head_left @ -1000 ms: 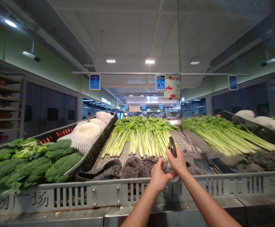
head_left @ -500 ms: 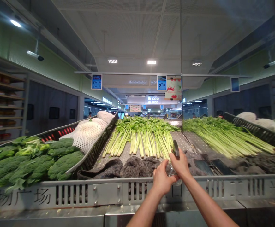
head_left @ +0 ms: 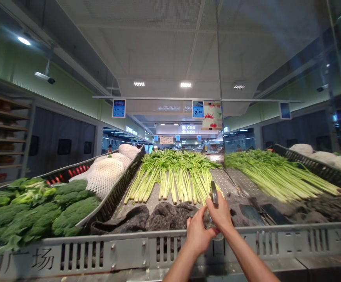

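My right hand [head_left: 221, 214] is closed round a dark, narrow tool [head_left: 214, 192] whose rounded end sticks up above the fingers; its kind cannot be told. My left hand [head_left: 198, 234] is curled beside it, thumb towards the right wrist. Something clear and shiny [head_left: 219, 237] shows between and under the two hands, mostly hidden. Just beyond the fingers, celery stalks [head_left: 174, 180] lie in a row on the dimpled metal display, cut ends towards me. Crumpled dark grey cloth [head_left: 170, 217] lies between the celery and the front rail, left of my hands.
A grey slotted rail [head_left: 127, 250] runs along the front. Broccoli [head_left: 73, 213] is heaped at left, beside a black crate [head_left: 123, 182] with produce in white foam nets [head_left: 105, 174]. The mirror [head_left: 276, 129] at right reflects the celery and a hand. A phone-like dark slab [head_left: 251, 214] lies near it.
The whole view has shifted slightly, with the scene sitting lower and a little to the left. Both hands stay close together in much the same grip.
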`<state>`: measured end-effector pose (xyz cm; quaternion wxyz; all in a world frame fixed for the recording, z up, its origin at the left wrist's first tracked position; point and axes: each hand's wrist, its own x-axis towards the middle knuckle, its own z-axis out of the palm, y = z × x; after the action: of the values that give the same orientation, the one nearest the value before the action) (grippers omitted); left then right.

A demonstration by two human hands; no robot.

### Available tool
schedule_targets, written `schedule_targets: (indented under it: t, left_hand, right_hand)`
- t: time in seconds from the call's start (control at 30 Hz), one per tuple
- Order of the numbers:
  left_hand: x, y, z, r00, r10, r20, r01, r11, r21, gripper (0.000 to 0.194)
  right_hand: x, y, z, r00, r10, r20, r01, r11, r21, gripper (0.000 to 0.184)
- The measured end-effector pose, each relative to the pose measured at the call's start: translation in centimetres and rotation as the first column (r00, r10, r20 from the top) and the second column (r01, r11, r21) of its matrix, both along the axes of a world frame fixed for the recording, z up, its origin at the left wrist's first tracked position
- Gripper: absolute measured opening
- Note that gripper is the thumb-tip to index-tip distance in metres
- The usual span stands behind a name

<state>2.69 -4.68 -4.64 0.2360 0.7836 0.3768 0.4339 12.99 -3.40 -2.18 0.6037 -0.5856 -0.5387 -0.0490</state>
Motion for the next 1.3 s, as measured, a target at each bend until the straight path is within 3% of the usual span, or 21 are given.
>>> schedule_targets:
  t: [0.27,0.6,0.9,1.3]
  left_hand:
    - [-0.1,-0.4,-0.3,0.994,0.066,-0.084,-0.063,0.997,0.043,0.06]
    - [-2.7,0.0,0.7,0.979,0.164,-0.123,-0.154,0.984,0.089,0.061]
    - [-3.9,0.4,-0.1,0.975,0.195,-0.107,-0.19,0.98,0.052,0.061]
    - [-4.0,0.2,-0.2,0.978,0.187,-0.092,-0.185,0.982,0.031,0.062]
  right_hand:
    - [-0.2,-0.7,0.0,1.0,0.012,-0.005,-0.012,1.0,-0.021,0.036]
    - [-3.1,0.0,1.5,0.996,0.084,0.019,-0.082,0.995,-0.059,0.022]
    - [-4.3,1.1,0.5,0.988,0.153,0.001,-0.153,0.986,-0.072,0.029]
    - [-4.3,1.1,0.4,0.988,0.157,0.006,-0.157,0.987,-0.046,0.018]
